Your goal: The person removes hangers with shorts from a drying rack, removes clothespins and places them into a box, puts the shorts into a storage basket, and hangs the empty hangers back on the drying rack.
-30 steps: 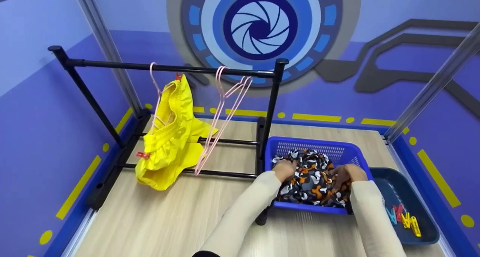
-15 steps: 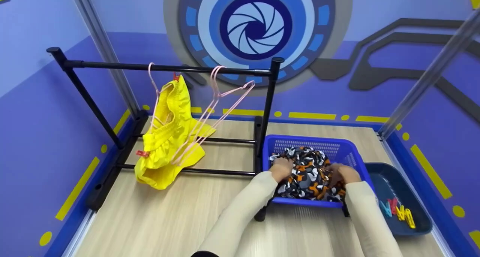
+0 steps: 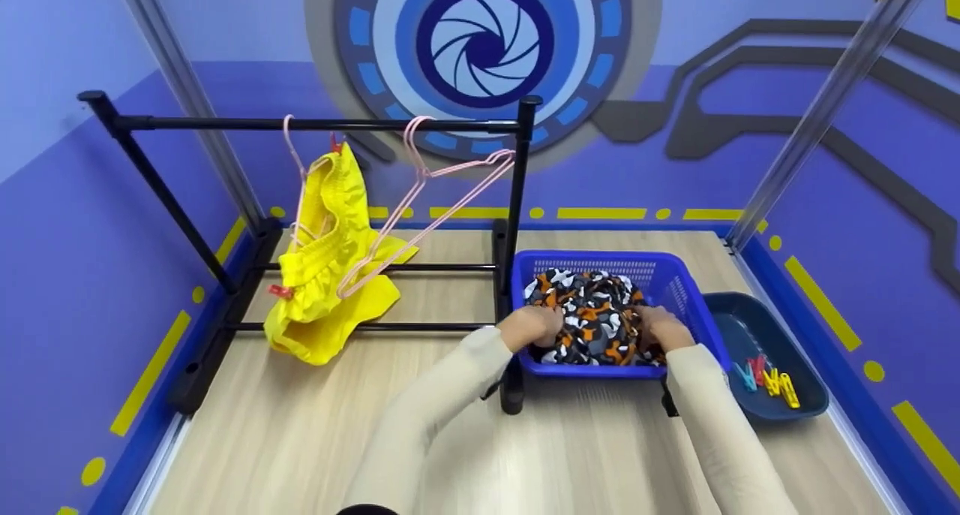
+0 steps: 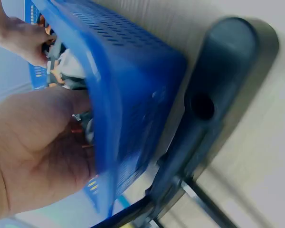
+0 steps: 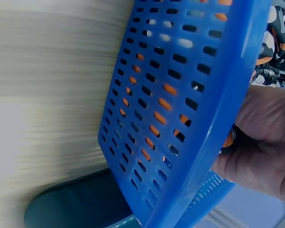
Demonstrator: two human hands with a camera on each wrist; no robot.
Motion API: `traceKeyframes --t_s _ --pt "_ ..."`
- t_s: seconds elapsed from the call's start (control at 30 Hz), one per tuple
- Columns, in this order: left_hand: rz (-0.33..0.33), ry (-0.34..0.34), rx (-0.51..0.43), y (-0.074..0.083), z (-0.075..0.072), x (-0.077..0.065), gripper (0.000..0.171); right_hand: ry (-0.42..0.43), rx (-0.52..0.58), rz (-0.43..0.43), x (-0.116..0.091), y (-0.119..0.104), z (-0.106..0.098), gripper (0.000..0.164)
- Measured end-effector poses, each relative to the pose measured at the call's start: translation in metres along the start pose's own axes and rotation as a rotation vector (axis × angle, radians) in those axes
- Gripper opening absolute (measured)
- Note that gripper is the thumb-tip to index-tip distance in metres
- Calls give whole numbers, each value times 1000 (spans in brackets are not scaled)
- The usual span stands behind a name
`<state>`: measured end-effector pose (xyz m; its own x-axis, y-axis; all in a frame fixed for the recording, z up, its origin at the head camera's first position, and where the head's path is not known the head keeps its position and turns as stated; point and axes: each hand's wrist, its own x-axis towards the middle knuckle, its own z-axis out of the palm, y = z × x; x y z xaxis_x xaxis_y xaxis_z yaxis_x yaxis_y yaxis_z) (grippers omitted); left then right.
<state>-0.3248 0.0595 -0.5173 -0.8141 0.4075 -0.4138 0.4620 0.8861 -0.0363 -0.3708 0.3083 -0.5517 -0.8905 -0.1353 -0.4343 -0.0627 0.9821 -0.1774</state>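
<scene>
A garment in black, grey, orange and white camouflage (image 3: 596,316) lies bunched in the blue plastic basket (image 3: 600,371). My left hand (image 3: 531,327) reaches over the basket's left side and grips the cloth there; in the left wrist view its fingertips are hidden inside, behind the rim. At the opposite side, my right hand (image 3: 661,329) holds the garment's right part. The right wrist view shows orange cloth between thumb and fingers of the right hand (image 5: 263,142), and a gathered, elastic-looking edge nearby.
Left of the basket stands a black clothes rack (image 3: 322,124). Yellow shorts (image 3: 322,267) hang there on a pink hanger with red pegs, beside other pink hangers (image 3: 420,200). A dark tray (image 3: 750,327) with several clothes pegs (image 3: 772,381) stands right of the basket.
My left hand has shifted left across the cloth, toward the basket's left rim. The pink hangers have swung round on the rail. The head view has turned a little to the right.
</scene>
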Motion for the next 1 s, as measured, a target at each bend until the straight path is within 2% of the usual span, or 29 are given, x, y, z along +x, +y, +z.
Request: traceKeyframes --t_s 0.13,0.23,0.3,0.37,0.4,0.47,0.5,0.53,0.57,0.6,0.67,0.73,0.77,0.8,0.87,1.0 --pt "192 74 13 -13 -14 -31 26 30 -35 29 -14 -4 0 61" --pt "315 142 -74 -42 -30 -62 21 32 -63 53 -19 -9 -2 62" --pt "383 248 -174 -72 -43 -89 22 32 -83 63 -20 -12 -6 66" --pt "419 478 -158 -107 -54 -122 19 39 -105 70 -24 -19 -13 70" --pt "415 649 -90 -126 -56 -137 14 48 -116 70 -29 -24 -17 69" --pt "293 988 63 -162 -59 -168 11 78 -140 66 -42 -35 -26 65" --pt "183 1122 116 -178 -58 -182 13 98 -150 63 -48 -41 -30 64" --pt "51 1227 160 -196 -59 -196 16 123 -157 56 -54 -49 -36 62" --pt "-63 1283 168 -213 -59 -208 19 150 -167 45 -58 -57 -42 59" --pt "-190 1294 136 -227 -60 -218 21 182 -178 28 -62 -64 -48 56" --pt "-389 1231 6 -251 -62 -237 24 240 -195 -4 -68 -79 -58 56" --pt "-536 1118 -107 -268 -63 -250 29 294 -208 -42 -75 -98 -67 51" --pt "-581 1060 -156 -275 -64 -254 32 320 -213 -68 -79 -108 -70 49" --pt "-602 1007 -200 -280 -63 -256 34 338 -216 -93 -82 -118 -72 48" --pt "-604 930 -257 -285 -62 -256 34 365 -215 -149 -89 -138 -75 44" --pt "-566 879 -292 -285 -61 -247 21 383 -212 -288 -101 -178 -74 40"
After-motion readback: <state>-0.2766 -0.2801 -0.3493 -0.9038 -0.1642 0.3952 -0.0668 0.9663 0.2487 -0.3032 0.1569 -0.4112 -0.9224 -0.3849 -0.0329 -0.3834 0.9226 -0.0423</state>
